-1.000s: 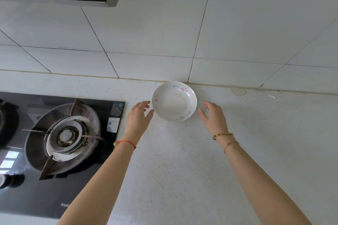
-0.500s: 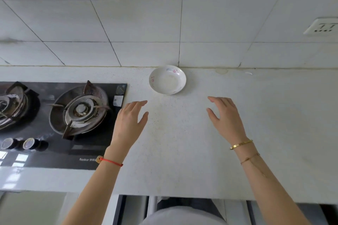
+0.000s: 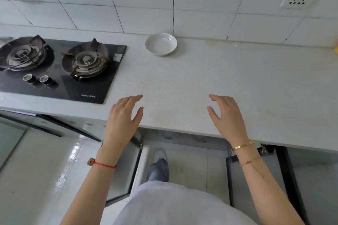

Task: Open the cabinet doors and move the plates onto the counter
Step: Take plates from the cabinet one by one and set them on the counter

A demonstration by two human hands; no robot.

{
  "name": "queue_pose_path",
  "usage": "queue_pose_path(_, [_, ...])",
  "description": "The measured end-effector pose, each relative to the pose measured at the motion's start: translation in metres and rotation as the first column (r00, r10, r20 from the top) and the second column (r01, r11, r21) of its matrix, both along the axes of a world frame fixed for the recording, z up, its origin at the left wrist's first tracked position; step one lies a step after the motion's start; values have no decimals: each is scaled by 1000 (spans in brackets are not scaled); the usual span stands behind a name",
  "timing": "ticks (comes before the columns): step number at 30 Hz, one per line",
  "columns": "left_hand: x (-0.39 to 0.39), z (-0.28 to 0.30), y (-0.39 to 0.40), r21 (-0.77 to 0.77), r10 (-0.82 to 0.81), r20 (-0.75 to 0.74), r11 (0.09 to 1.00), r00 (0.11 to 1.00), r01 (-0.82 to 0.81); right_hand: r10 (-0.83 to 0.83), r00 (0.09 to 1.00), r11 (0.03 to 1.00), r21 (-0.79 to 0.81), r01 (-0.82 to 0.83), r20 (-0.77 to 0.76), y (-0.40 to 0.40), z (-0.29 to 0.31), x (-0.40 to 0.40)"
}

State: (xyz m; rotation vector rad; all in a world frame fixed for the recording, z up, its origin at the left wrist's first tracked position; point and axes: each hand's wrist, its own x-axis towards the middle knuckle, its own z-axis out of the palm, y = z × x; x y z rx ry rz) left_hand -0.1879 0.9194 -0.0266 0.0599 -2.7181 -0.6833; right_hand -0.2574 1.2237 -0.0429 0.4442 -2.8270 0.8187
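A small white plate [image 3: 161, 44] with faint pink flowers rests on the pale counter [image 3: 256, 86], close to the tiled back wall. My left hand [image 3: 122, 120] and my right hand [image 3: 226, 118] hover over the counter's front edge, far from the plate, both empty with fingers spread. Below the counter two cabinet doors stand swung open, the left door [image 3: 126, 168] and the right door [image 3: 256, 179]. More white dishes [image 3: 170, 136] show faintly on a shelf inside the cabinet, mostly hidden under the counter edge.
A black two-burner gas hob [image 3: 60, 67] sits in the counter to the left, with two knobs at its front. A wall socket [image 3: 298, 0] is at the upper right. My leg and shoe [image 3: 160, 162] stand between the open doors on the tiled floor.
Both hands let go of the plate and drew back from it to the counter's front edge. The view tilted down, so the open cabinet doors and the floor came into sight.
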Motion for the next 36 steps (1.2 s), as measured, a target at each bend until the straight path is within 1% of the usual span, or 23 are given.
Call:
queue_pose_path(8, [135,-12,58,37,100,66,994,993,-102,76,995,997,3,-76,72,55,-16,109])
queue_pose_path(15, [191,-17,66,26,119,75,992,990,-121,120,988,993,4,-121,98,59,-24,154])
queue_pose_path(22, [205,-30,54,53,145,120,987,982,-152,125,983,992,-2,-126,136,40,-36,165])
queue_pose_path(27, [191,-46,34,44,148,141,987,979,-156,102,985,995,-8,-102,140,19,-52,158])
queue_pose_path(32, [178,-74,22,38,151,160,987,975,-159,107,983,994,3,-109,149,2,-79,149])
queue_pose_path(36, [167,-112,19,40,166,171,984,971,-175,119,978,992,19,-124,174,-3,-116,137])
